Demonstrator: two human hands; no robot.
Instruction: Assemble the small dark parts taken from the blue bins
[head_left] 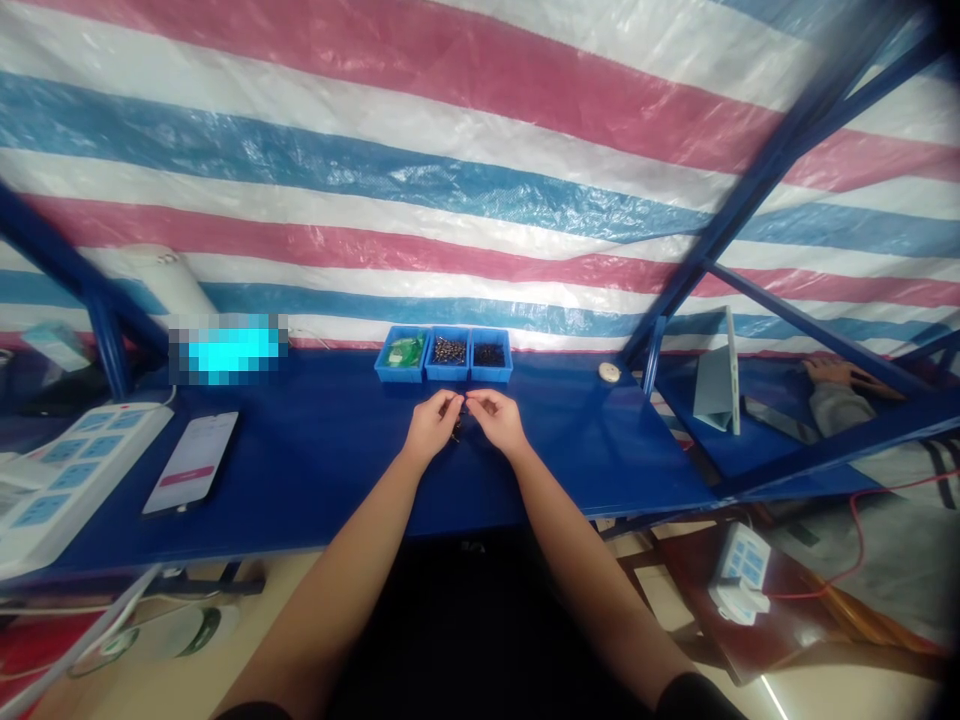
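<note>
My left hand (435, 424) and my right hand (496, 418) meet fingertip to fingertip above the blue table (315, 450). Both are closed in a pinch. Whatever is between the fingertips is too small to name. Small dark and brassy bits (457, 430) show just beneath my left fingers. Beyond my hands stand three blue bins side by side: the left bin (399, 376) with a green-and-clear plastic bag (405, 351), the middle bin (448, 374) with small brassy and dark parts (450, 351), the right bin (491, 375) with small black parts (490, 355).
A phone (192, 463) and a large power strip (82, 470) lie at left. A round white object (609, 372) sits at the right, near a blue frame post (652, 355). Past it are a tablet in a case (720, 385) and another person's hand (829, 372).
</note>
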